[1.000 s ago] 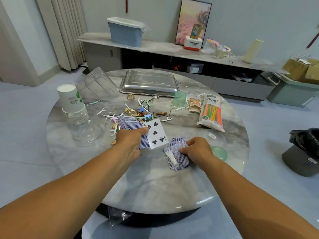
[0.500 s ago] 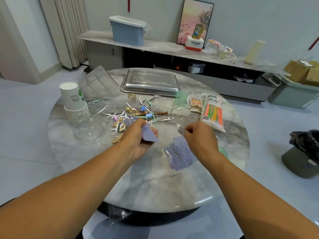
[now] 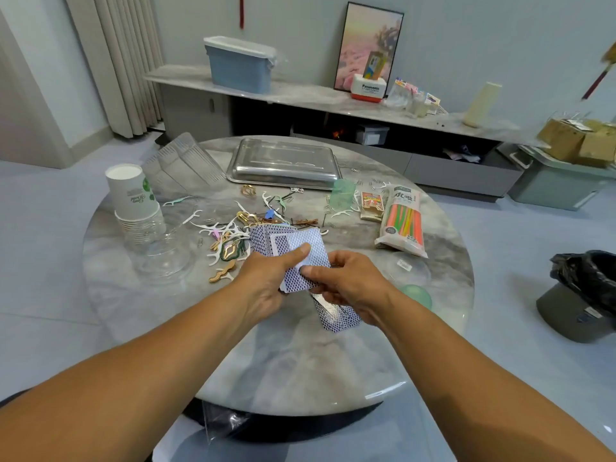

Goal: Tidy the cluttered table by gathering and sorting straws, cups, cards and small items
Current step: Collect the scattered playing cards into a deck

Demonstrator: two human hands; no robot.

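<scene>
A fanned batch of blue-backed playing cards (image 3: pixel 300 258) is pinched by the left hand (image 3: pixel 266 281), its thumb laid across the top card; the same batch is nipped at its near edge by the thumb and curled fingers of the right hand (image 3: pixel 350 285); whether a card is being added or squared cannot be told. Just beneath the right hand a second small pile of cards (image 3: pixel 336 315) lies on the marble table (image 3: pixel 300 368), half covered by the palm. The cards are judged thin, light, springy and slick against each other, so the batch is best gripped across its short edges and tapped square, lest it fan and slip. Beyond the fingertips a litter of floss picks and hair clips (image 3: pixel 230 238) is spread; further out to the left stands a stack of paper cups (image 3: pixel 131 198), to the right a packet of straws (image 3: pixel 403 221); card faces are hidden, and the count cannot be made out.
</scene>
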